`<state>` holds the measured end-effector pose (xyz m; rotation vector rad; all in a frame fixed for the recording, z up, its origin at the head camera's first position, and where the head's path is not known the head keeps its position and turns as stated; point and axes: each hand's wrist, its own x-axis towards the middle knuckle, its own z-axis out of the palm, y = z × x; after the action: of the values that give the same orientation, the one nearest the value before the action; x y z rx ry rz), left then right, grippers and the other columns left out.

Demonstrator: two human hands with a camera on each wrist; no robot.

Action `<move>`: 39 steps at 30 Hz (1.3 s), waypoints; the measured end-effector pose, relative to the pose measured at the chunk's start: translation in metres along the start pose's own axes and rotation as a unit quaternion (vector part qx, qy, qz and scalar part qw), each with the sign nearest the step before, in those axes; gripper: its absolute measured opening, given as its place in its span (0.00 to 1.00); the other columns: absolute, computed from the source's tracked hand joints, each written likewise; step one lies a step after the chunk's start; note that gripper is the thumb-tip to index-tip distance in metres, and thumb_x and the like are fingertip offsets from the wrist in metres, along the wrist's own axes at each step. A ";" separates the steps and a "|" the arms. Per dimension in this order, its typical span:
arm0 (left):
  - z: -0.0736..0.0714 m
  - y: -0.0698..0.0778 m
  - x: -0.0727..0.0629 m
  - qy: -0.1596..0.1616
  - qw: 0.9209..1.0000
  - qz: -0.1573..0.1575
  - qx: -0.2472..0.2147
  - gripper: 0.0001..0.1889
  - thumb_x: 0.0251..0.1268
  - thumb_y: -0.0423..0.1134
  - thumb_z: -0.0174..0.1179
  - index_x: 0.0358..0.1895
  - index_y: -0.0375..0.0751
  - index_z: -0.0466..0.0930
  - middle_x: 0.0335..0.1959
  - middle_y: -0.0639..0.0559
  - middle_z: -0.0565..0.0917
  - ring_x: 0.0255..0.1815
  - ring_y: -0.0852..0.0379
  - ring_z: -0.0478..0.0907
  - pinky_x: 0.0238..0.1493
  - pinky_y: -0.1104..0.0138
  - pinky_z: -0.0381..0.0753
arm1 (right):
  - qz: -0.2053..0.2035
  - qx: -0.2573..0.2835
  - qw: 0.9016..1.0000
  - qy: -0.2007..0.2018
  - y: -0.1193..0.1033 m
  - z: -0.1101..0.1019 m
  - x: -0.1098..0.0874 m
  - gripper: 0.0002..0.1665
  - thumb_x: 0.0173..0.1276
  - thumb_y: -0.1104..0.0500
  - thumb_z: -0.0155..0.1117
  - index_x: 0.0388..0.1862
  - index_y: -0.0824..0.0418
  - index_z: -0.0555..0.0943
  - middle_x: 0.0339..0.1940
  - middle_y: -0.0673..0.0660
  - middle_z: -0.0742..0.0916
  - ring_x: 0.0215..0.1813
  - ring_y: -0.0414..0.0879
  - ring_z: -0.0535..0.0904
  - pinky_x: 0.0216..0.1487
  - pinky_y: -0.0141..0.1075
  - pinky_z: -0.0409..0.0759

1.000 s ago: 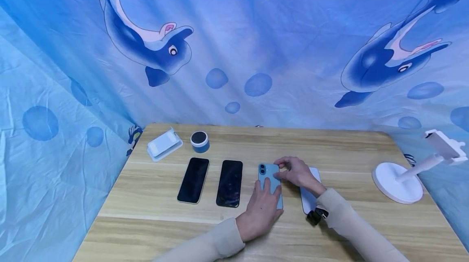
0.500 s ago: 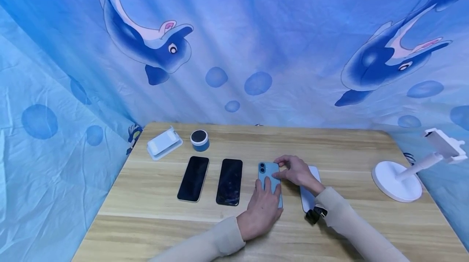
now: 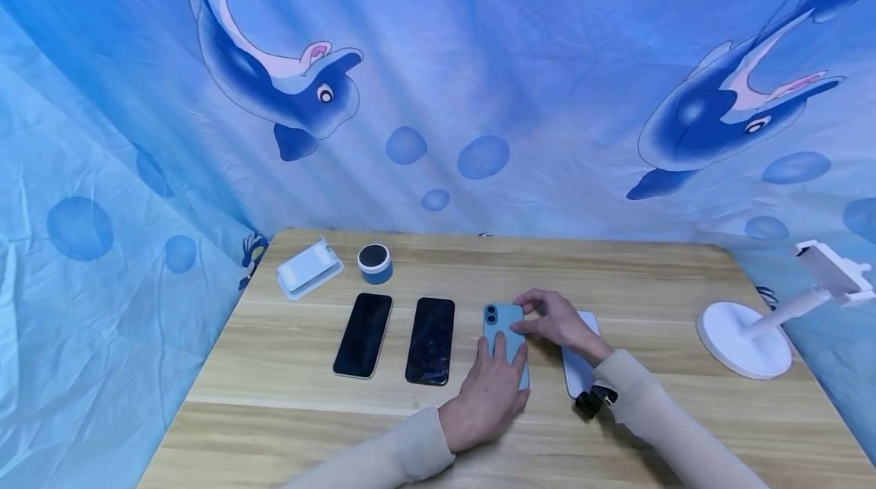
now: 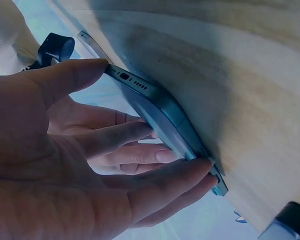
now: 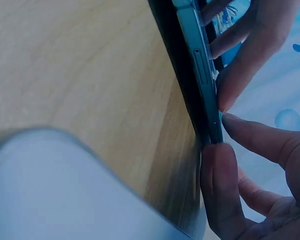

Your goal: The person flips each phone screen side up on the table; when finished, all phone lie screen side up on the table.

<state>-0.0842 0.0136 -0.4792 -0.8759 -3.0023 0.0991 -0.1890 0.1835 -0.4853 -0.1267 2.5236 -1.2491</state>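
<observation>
A light blue smartphone (image 3: 509,319), its two-lens camera facing up, is at the middle of the wooden table. My left hand (image 3: 484,396) holds its lower part. In the left wrist view, the thumb (image 4: 85,75) touches the corner by the charging port, and other fingers (image 4: 175,182) meet the long edge. My right hand (image 3: 553,318) pinches the upper right corner, thumb on the back and a fingertip at the edge. Under the right forearm lies a pale phone (image 3: 576,367), partly hidden. Whether the blue phone is slightly raised, I cannot tell.
Two black-screened phones (image 3: 363,335) (image 3: 430,341) lie to the left. Farther back are a folded white stand (image 3: 309,268) and a blue-and-white round jar (image 3: 375,264). A white phone stand (image 3: 746,341) with a round base stands at the right edge. A dolphin-print curtain (image 3: 438,78) hangs behind.
</observation>
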 end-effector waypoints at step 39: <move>-0.011 -0.020 -0.006 0.053 0.955 -0.048 -0.288 0.44 0.52 0.48 0.69 0.76 0.40 0.67 0.64 0.39 0.77 0.50 0.49 0.81 0.47 0.65 0.85 | -0.079 0.168 0.974 -0.133 0.007 -0.010 -0.009 0.32 0.78 0.65 0.58 0.78 0.69 0.65 0.63 0.76 0.79 0.45 0.48 0.88 0.44 0.42 0.90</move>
<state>-0.0894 -0.0061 -0.4668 -0.7153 -2.9906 -0.8325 -0.1838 0.1975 -0.4829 -0.3934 2.0772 -1.5848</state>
